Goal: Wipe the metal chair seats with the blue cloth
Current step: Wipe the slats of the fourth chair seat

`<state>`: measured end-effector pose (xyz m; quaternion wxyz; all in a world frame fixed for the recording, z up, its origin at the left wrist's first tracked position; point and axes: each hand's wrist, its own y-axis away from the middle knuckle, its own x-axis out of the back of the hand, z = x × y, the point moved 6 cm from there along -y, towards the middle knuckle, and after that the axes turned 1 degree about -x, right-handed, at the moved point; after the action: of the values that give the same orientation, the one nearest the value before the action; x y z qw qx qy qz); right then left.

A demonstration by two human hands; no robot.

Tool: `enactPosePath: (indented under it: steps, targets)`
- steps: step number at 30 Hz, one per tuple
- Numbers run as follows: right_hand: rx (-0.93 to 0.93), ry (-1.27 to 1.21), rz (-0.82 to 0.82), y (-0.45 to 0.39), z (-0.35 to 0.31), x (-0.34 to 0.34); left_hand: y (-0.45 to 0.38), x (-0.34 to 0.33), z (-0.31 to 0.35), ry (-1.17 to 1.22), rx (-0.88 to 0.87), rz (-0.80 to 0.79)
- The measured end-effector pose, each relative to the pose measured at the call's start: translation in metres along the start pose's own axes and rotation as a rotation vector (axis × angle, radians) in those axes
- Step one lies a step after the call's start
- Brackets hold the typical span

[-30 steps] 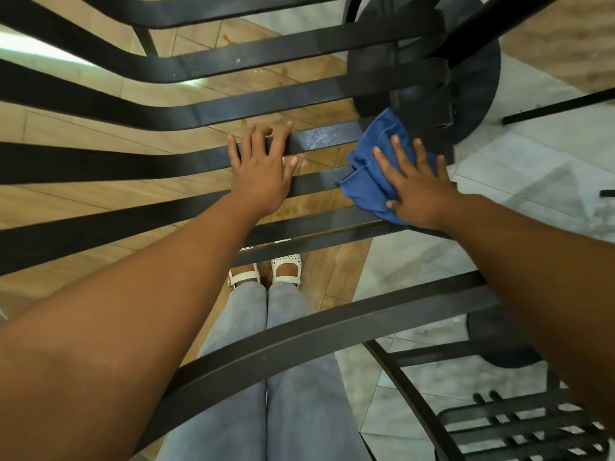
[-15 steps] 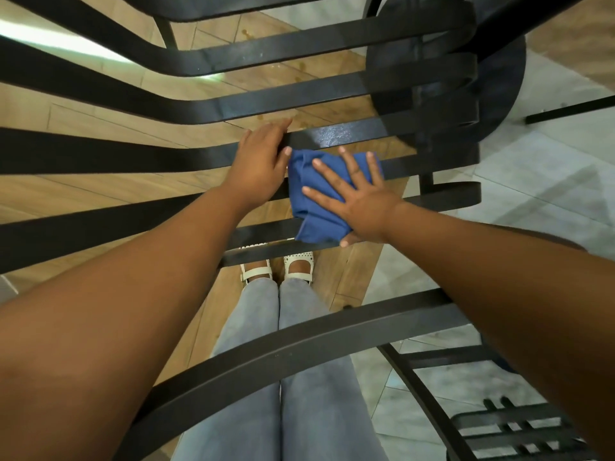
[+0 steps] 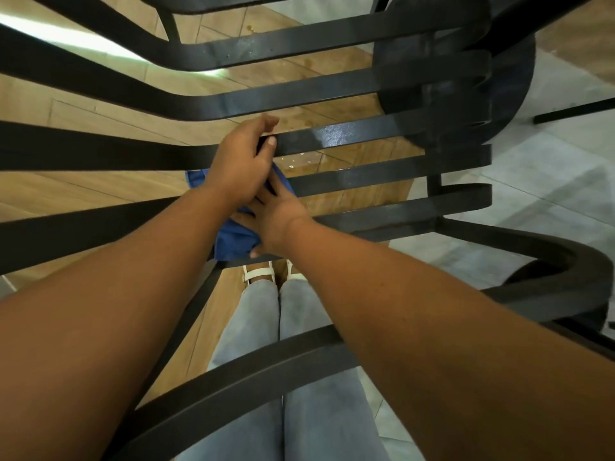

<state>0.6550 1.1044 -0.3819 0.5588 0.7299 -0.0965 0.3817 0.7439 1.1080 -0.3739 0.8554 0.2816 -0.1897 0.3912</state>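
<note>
The black metal chair seat [image 3: 349, 134] is made of wide curved slats, and its right part looks wet and shiny. My left hand [image 3: 239, 164] grips one middle slat, fingers curled over its far edge and thumb on top. My right hand [image 3: 276, 217] presses the folded blue cloth [image 3: 233, 241] flat onto the slats just below. Its fingers lie straight, and their tips are hidden under my left hand. The two hands cover most of the cloth.
A round black table base [image 3: 499, 78] stands behind the seat at the upper right. The chair's curved front rail [image 3: 253, 371] crosses over my legs in grey jeans [image 3: 253, 327]. A second dark curved rail [image 3: 565, 261] lies at the right. The floor is wood planks and grey tile.
My right hand has slid the cloth leftward along the slats, from the seat's right side to under my left hand. My left hand has curled round its slat.
</note>
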Motion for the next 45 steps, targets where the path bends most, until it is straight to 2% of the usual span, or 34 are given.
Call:
enactPosePath:
  steps: [4, 9, 14, 17, 21, 26, 33, 37, 41, 45]
  targets:
    - [-0.121, 0.018, -0.028, 0.028, 0.034, -0.026, 0.007, -0.017, -0.006, -0.220, -0.083, -0.076]
    - [-0.372, -0.206, -0.067, 0.068, 0.083, -0.066, 0.016, -0.036, -0.002, -0.372, -0.048, -0.114]
    - [-0.581, -0.483, -0.103, 0.084, 0.100, -0.081, 0.036, -0.078, 0.010, -0.604, -0.170, -0.278]
    - [-0.698, -0.621, -0.094, 0.094, 0.111, -0.092, 0.035, -0.090, 0.018, -0.658, -0.097, -0.252]
    - [-0.931, -0.794, 0.000, 0.109, 0.128, -0.107, 0.031, -0.096, 0.023, -0.627, -0.007, -0.273]
    - [-1.032, -0.851, 0.107, 0.113, 0.134, -0.112, 0.030, -0.097, 0.023, -0.654, 0.005, -0.304]
    - [-1.275, -1.006, 0.264, 0.116, 0.147, -0.118, 0.029, -0.097, 0.022, -0.668, -0.011, -0.289]
    - [-1.517, -1.210, 0.373, 0.116, 0.165, -0.110, 0.029, -0.096, 0.022, -0.677, -0.007, -0.317]
    - [-1.520, -1.303, 0.370, 0.118, 0.171, -0.103, 0.032, -0.087, 0.032, -0.668, 0.017, -0.352]
    - [-1.412, -1.367, 0.480, 0.136, 0.160, -0.078, 0.046, -0.063, 0.051, -0.616, 0.063, -0.354]
